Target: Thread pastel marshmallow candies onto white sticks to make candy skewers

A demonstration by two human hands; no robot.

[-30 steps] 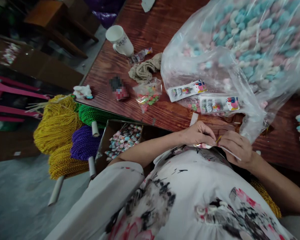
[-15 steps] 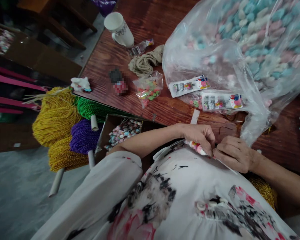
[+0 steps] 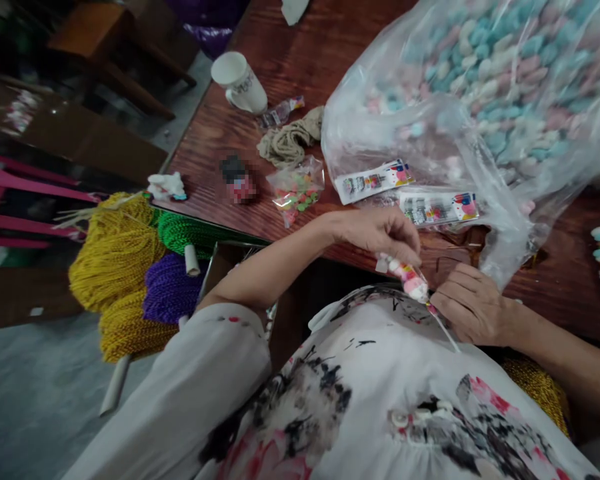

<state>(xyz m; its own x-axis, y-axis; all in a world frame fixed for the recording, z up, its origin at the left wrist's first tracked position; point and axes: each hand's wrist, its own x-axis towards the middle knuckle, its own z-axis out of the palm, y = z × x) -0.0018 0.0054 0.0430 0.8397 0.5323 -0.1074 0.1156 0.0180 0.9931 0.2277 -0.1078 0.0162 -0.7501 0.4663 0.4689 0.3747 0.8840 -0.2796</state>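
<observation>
A candy skewer [image 3: 414, 285] with pink, white and yellow pieces lies at a slant in clear wrap in front of my body. Its white stick [image 3: 446, 332] points down to the right, over my floral shirt. My right hand [image 3: 473, 303] is closed, with its fingertips pinching the neck of the wrap where candy meets stick. A thin reddish-yellow bit shows at that spot. Just above the candy is my left hand [image 3: 380, 233], its fingers curled and pressed together; what they hold, if anything, is hidden.
A big clear bag of pastel candies [image 3: 510, 87] covers the table's right side, printed packets [image 3: 437, 208] at its near edge. A mug [image 3: 239, 81], a cloth [image 3: 290, 140] and a small candy bag [image 3: 297, 190] stand left. Yellow cord bundles [image 3: 115, 260] hang by the table's left edge.
My left hand has moved up and away from the skewer's lower end, so more of the candy and stick shows. My right hand stays almost in place.
</observation>
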